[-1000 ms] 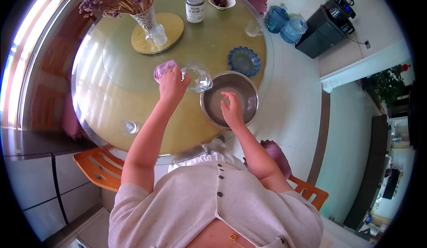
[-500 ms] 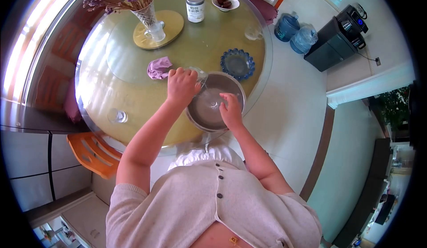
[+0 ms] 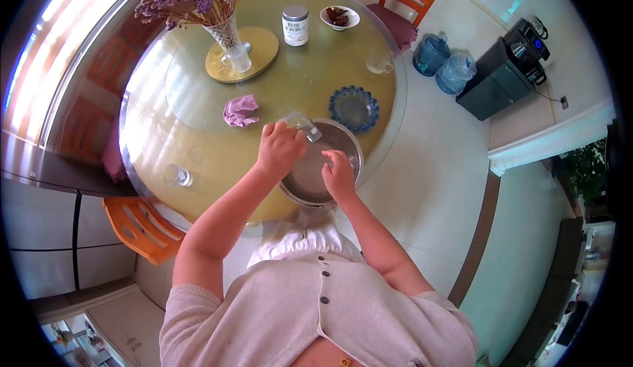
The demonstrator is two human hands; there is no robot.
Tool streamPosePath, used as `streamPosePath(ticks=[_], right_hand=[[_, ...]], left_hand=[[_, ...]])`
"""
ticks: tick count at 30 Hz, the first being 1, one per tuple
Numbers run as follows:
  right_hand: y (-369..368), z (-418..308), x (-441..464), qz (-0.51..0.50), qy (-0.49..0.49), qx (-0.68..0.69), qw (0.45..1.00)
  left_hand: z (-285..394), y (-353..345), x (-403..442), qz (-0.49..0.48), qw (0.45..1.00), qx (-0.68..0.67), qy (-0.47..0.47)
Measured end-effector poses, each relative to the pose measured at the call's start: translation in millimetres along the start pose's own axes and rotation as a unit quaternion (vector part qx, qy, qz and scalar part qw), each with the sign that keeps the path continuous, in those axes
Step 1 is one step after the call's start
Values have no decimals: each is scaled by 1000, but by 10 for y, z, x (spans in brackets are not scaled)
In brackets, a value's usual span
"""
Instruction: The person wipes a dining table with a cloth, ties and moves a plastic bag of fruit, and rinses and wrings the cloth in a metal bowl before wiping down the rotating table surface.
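In the head view, my left hand [image 3: 282,148] is closed around a clear glass cup [image 3: 300,123], tilted over the far left rim of a metal basin [image 3: 357,144]. The cup's base faces the basin's inside. My right hand [image 3: 339,176] is over the near right part of the basin, fingers bent and apart, with nothing visible in it. A crumpled pink cloth [image 3: 241,111] lies on the table left of the cup. Just beyond the basin sits a blue glass dish [image 3: 354,109] with a beaded rim.
On the round glass-topped table [image 3: 217,163] stand a drinking glass [image 3: 177,175], a glass mug [image 3: 379,63], a lidded white jar [image 3: 295,27], a bowl of dark pieces [image 3: 339,18] and a vase of dried flowers [image 3: 225,37]. An orange chair [image 3: 144,227] stands at the near left.
The glass cup has turned in my left hand, its base now toward the basin. My right hand has shifted slightly, its fingers more bent. The camera view has moved a little.
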State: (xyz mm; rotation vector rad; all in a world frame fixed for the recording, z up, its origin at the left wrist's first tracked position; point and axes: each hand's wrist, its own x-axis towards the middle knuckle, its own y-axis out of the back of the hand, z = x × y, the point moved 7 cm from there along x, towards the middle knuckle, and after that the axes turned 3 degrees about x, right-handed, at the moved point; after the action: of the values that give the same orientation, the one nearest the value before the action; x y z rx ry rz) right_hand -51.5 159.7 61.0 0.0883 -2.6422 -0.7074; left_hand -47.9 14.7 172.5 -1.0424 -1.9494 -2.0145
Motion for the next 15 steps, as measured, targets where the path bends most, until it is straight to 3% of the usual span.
streamPosePath(ticks=[2, 4, 5, 7, 9, 11, 13, 14, 15], right_hand=[[-23, 18, -3, -1, 16, -4, 1000], [-42, 57, 2, -18, 6, 4, 1000], [-52, 84, 9, -34, -3, 10, 999], [-57, 134, 66, -42, 15, -10, 999], [-1, 180, 147, -51, 31, -29, 998], [260, 167, 304, 45, 47, -189, 980], [338, 578, 374, 2, -120, -303, 945], [341, 803, 397, -46, -196, -268, 942], [317, 1044, 387, -95, -270, -232, 930]], left_hand=[[-47, 25, -37, 12, 999, -26, 23], [-286, -40, -117, -7, 983, -74, 170], [-313, -38, -155, -6, 982, -73, 173], [-666, -104, -426, 7, 913, -164, 373], [-953, -176, -790, 22, 826, -262, 499], [-1196, -256, -1194, 52, 807, -263, 526], [-1408, -306, -1710, 91, 707, -324, 622], [-1512, -309, -1910, 97, 703, -317, 629], [-1617, -375, -2190, 101, 663, -327, 666]])
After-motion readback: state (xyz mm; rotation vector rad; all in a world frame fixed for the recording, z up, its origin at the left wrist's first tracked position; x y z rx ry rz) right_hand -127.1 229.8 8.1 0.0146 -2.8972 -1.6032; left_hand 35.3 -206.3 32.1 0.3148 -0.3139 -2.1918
